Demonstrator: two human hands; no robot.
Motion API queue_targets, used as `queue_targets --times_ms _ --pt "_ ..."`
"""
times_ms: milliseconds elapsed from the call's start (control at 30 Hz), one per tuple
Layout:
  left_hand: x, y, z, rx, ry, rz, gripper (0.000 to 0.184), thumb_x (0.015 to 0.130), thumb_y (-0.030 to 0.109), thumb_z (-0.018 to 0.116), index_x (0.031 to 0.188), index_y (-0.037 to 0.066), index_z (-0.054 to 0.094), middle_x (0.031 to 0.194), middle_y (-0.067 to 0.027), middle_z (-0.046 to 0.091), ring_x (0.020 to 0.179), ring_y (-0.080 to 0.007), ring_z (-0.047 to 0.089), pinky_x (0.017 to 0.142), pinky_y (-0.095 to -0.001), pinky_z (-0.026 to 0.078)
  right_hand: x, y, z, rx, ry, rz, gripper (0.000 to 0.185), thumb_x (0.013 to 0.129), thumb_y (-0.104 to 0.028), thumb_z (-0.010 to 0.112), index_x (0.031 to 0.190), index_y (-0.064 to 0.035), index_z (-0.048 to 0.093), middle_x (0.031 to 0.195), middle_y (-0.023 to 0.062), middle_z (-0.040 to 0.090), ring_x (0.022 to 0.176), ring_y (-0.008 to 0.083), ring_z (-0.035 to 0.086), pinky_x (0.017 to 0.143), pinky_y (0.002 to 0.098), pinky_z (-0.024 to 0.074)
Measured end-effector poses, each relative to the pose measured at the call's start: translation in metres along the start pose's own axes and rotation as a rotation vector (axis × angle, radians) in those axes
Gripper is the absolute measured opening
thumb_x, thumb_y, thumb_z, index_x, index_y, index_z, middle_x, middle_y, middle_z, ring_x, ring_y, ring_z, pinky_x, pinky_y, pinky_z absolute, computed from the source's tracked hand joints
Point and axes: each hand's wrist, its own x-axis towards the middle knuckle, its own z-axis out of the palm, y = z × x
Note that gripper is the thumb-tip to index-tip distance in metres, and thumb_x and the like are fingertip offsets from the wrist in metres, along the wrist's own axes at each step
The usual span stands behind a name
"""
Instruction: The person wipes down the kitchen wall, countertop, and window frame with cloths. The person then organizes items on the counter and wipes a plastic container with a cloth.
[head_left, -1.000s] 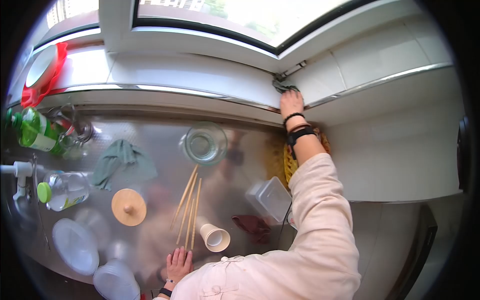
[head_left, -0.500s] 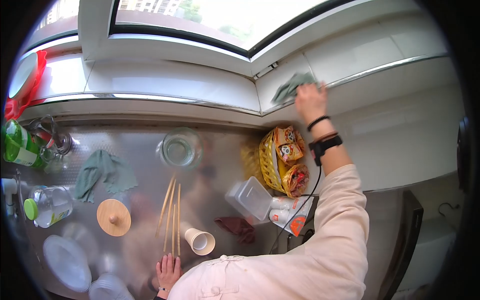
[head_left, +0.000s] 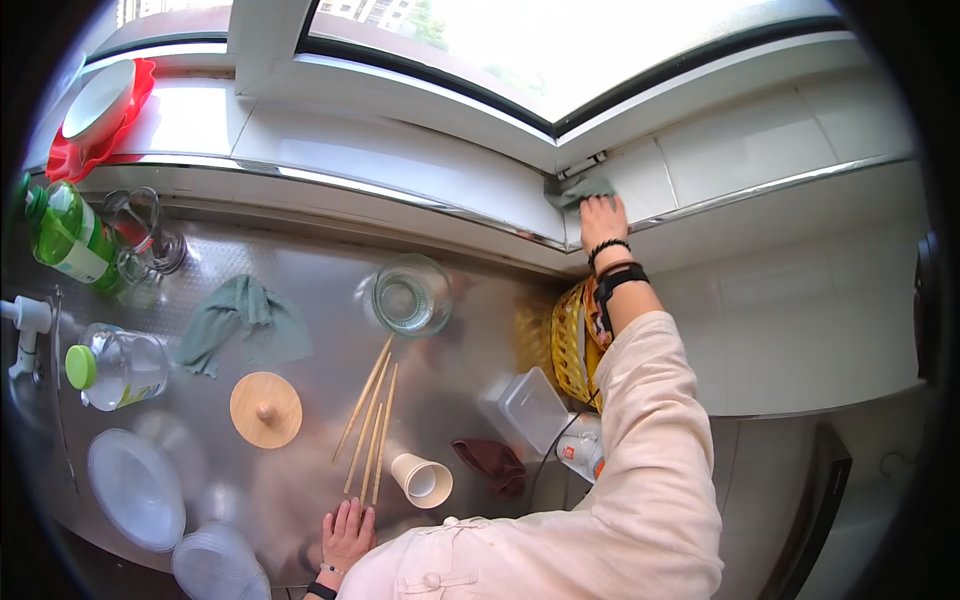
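Note:
My right hand (head_left: 603, 218) presses a grey-green cloth (head_left: 584, 192) onto the white tiled window ledge (head_left: 690, 170), right at the inner corner by the window frame. Its fingers lie over the cloth. Lower down, my left hand (head_left: 347, 533) rests on the steel counter near its front edge, fingers stretched out. Just beyond those fingertips lie several wooden chopsticks (head_left: 372, 430). A stack of paper cups (head_left: 422, 481) lies on its side to their right. Below my right forearm stands a yellow basket (head_left: 573, 345), partly covered by the sleeve.
On the counter are a glass bowl (head_left: 411, 296), a second grey-green cloth (head_left: 245, 320), a round wooden lid (head_left: 266, 410), a jar (head_left: 120, 366), a clear plastic box (head_left: 533, 408), a brown cloth (head_left: 490, 466) and plastic lids (head_left: 137, 490). A green bottle (head_left: 72, 238) stands by the faucet (head_left: 28, 330).
My right hand has wiped the cloth leftward along the ledge into the corner. The view has shifted, and my sleeve now covers more of the basket. The left hand stays on the counter.

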Motion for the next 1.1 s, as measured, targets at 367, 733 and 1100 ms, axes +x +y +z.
queue_targets --times_ms 367,733,1100 --pt "0.001 -0.002 0.006 0.052 0.075 0.045 0.031 0.076 0.024 0.053 0.106 0.014 0.058 0.122 -0.0128 0.050 0.117 -0.0269 0.042 0.097 -0.0472 0.028 0.002 0.137 -0.101 -0.265 0.363 0.407 0.038 0.081 -0.018 0.045 0.119 -0.0151 0.048 0.120 0.0023 0.049 0.112 0.0180 0.044 0.098 0.0470 0.0260" --pt "-0.009 -0.012 0.020 0.134 0.085 0.124 0.033 0.081 0.024 0.052 0.113 0.017 0.051 0.119 -0.0156 0.052 0.110 -0.0307 0.049 0.092 -0.0497 0.032 -0.019 0.118 -0.096 -0.189 0.056 0.170 0.032 0.082 -0.032 0.045 0.107 -0.0155 0.056 0.111 0.0020 0.055 0.106 0.0179 0.048 0.099 0.0530 0.0225" --pt "-0.011 -0.017 0.033 0.238 0.199 0.161 0.030 0.082 0.023 0.054 0.111 0.019 0.052 0.117 -0.0141 0.054 0.109 -0.0289 0.051 0.093 -0.0483 0.033 0.006 0.160 -0.099 -0.225 0.039 0.214 0.052 0.085 -0.046 0.040 0.128 -0.0168 0.042 0.134 0.0029 0.039 0.126 0.0181 0.031 0.104 0.0476 0.0159"
